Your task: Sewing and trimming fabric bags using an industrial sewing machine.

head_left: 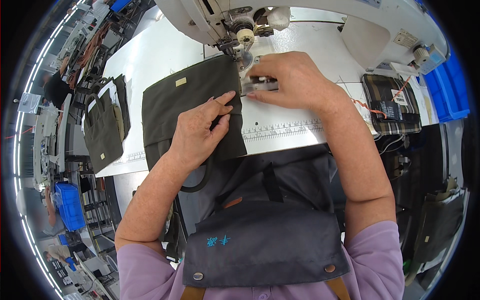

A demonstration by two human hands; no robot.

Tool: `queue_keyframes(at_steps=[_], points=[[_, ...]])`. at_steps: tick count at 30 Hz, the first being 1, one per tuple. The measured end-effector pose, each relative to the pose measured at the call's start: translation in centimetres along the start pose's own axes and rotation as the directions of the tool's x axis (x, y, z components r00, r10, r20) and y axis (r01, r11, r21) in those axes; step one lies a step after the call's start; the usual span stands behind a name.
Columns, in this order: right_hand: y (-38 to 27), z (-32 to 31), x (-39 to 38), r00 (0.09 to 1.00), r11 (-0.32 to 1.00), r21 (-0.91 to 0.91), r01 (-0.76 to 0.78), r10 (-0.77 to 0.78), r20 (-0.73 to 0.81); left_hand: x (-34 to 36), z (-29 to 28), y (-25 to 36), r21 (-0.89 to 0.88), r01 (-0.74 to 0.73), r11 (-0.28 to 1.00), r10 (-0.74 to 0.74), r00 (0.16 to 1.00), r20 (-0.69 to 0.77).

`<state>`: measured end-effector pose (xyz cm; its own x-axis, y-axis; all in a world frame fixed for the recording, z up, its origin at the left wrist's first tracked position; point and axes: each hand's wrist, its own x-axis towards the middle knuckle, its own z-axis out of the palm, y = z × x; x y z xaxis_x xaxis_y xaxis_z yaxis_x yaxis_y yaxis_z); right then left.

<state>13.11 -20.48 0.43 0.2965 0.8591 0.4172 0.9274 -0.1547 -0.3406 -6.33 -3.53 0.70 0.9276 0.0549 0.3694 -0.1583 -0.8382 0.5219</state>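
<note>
A dark olive fabric bag piece point(192, 107) with a small gold label lies on the white sewing table, its upper right corner by the presser foot point(229, 47). My left hand point(202, 127) rests on it near its right edge, index finger stretched out and thumb apart. To the right of the needle area, my right hand point(290, 80) has its thumb and fingers closed around a small shiny object with a dark part point(260, 86). Motion blur hides what kind of object it is. A strap of the bag piece hangs over the table's front edge.
The white sewing machine point(360, 45) arches over the far side. Left stands a stack of olive bag pieces point(102, 127). On the right lie a plaid fabric piece point(392, 102) with an orange cord and a blue bin point(445, 92). A printed ruler point(285, 131) runs along the front edge.
</note>
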Motion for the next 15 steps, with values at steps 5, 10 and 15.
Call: queue_keyframes(at_steps=[5,10,15], points=[[-0.2,1.4,0.2,0.991,0.990,0.052,0.130,-0.130,-0.002,0.2,-0.3,0.4,-0.031,0.032,0.999,-0.032,0.999,-0.014],[-0.3,2.4,0.9,0.952,0.966,-0.014,0.258,-0.256,-0.165,0.5,-0.6,0.3,-0.073,0.060,0.996,-0.060,0.998,-0.007],[0.0,2.6,1.1,0.945,0.952,-0.070,0.300,-0.306,-0.112,1.3,-1.6,-0.8,0.213,-0.203,0.956,0.166,0.969,0.182]])
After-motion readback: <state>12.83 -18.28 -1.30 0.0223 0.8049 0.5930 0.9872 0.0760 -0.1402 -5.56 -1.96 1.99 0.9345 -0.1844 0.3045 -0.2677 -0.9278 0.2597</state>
